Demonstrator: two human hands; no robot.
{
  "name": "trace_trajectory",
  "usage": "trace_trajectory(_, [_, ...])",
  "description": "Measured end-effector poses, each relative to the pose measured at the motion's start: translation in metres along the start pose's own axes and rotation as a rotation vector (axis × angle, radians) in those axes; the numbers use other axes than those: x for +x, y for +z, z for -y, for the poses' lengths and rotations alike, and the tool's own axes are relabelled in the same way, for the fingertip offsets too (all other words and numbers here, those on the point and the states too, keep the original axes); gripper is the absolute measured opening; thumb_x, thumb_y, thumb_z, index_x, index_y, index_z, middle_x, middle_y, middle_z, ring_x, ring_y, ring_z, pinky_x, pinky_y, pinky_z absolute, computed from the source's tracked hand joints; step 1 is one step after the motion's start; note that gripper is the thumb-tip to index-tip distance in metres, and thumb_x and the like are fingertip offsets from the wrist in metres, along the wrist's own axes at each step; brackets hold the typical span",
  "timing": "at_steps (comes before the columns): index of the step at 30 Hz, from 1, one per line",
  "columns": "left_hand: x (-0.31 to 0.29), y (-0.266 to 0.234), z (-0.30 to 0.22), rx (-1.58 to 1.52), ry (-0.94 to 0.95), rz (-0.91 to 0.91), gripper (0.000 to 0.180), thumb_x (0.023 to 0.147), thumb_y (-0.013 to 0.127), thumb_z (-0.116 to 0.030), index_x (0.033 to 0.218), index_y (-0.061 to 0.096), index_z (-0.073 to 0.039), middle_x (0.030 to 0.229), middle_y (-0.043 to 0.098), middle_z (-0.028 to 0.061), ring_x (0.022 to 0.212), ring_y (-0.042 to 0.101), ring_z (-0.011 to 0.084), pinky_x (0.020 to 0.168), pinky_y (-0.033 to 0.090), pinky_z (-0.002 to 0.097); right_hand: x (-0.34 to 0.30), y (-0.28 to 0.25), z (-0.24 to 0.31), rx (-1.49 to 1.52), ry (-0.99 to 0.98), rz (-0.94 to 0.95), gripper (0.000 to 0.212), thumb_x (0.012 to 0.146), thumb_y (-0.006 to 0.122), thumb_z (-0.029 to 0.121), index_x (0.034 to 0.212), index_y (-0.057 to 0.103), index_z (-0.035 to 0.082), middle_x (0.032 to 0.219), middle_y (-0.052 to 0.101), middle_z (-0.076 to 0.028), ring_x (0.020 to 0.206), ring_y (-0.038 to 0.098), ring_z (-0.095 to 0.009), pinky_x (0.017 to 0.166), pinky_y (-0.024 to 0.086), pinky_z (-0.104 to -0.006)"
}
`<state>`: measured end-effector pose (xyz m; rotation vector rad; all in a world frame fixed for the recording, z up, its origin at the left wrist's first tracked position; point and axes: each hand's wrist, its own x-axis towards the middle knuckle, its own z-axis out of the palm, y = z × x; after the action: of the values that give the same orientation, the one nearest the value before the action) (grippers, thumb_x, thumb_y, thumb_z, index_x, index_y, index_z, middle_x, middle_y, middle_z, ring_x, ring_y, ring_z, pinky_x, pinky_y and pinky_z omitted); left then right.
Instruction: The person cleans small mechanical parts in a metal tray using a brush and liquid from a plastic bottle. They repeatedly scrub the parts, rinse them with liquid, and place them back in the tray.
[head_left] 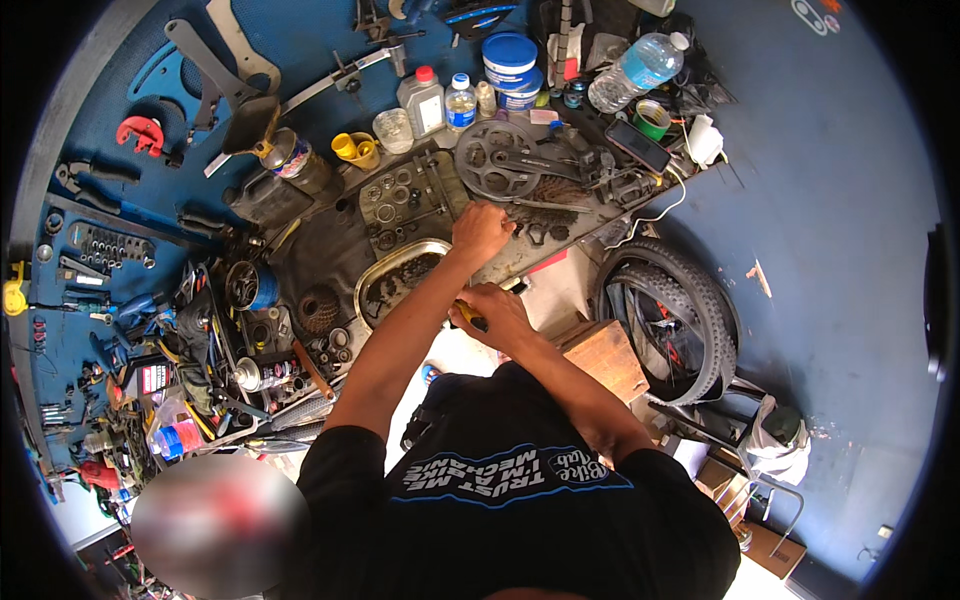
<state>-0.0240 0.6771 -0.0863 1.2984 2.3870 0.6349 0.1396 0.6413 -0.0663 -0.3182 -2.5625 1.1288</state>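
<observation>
My left hand (482, 235) reaches over the workbench, its fingers curled closed beside the bicycle parts; whatever they hold, if anything, is hidden. Closer to my body, my right hand (497, 316) is closed around a yellow-and-black handle (469, 314), whose working end I cannot make out. Left of the hands lies an oval metal tray (360, 296) with dark sprocket-like parts in it. A crankset with a round chainring (489, 183) rests beyond my left hand, next to a dark cassette (560, 193). Rings and small parts are laid out on a mat (432, 207).
Bottles, such as a grey one (423, 105), and blue tubs (510, 55) line the bench's back. A phone (638, 146) with a white cable lies at the right. Tires (690, 310) and a wooden box (606, 360) stand below right. Tools crowd the left.
</observation>
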Motion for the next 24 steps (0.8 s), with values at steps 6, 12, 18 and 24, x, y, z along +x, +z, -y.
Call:
trace_trajectory(6, [0.028, 0.029, -0.001, 0.004, -0.138, 0.093, 0.030, 0.091, 0.082, -0.038, 0.094, 0.081, -0.008, 0.096, 0.080, 0.0167, 0.095, 0.077, 0.0362, 0.086, 0.060, 0.0470, -0.007, 0.002, -0.005, -0.018, 0.021, 0.026, 0.024, 0.093, 0.075, 0.027, 0.111, 0.072, 0.013, 0.093, 0.072, -0.013, 0.093, 0.070, -0.036, 0.081, 0.057, -0.0481])
trace_trajectory(12, [0.024, 0.024, 0.021, -0.145, -0.179, 0.087, 0.024, 0.092, 0.081, -0.030, 0.102, 0.080, -0.008, 0.098, 0.080, 0.0152, 0.092, 0.077, 0.0314, 0.082, 0.059, 0.0441, -0.002, 0.002, -0.004, 0.026, -0.022, 0.005, 0.024, 0.097, 0.073, 0.029, 0.114, 0.070, 0.014, 0.092, 0.070, -0.014, 0.091, 0.069, -0.036, 0.079, 0.057, -0.0487])
trace_trajectory(18, [-0.025, -0.031, 0.068, -0.574, -0.077, -0.018, 0.017, 0.096, 0.078, -0.011, 0.111, 0.074, -0.004, 0.099, 0.078, 0.0067, 0.086, 0.074, 0.0145, 0.071, 0.058, 0.0314, 0.010, 0.000, -0.005, -0.006, -0.058, -0.026, 0.021, 0.099, 0.072, 0.032, 0.108, 0.068, 0.013, 0.089, 0.069, -0.012, 0.087, 0.069, -0.036, 0.076, 0.056, -0.0481])
trace_trajectory(24, [-0.113, -0.050, 0.120, -0.972, -0.309, -0.114, 0.017, 0.098, 0.071, 0.000, 0.114, 0.067, -0.002, 0.101, 0.074, 0.0035, 0.085, 0.072, 0.0134, 0.068, 0.060, 0.0278, 0.031, 0.005, -0.014, 0.003, 0.023, 0.006, 0.023, 0.097, 0.074, 0.032, 0.101, 0.069, 0.010, 0.083, 0.070, -0.012, 0.080, 0.070, -0.031, 0.073, 0.056, -0.0445])
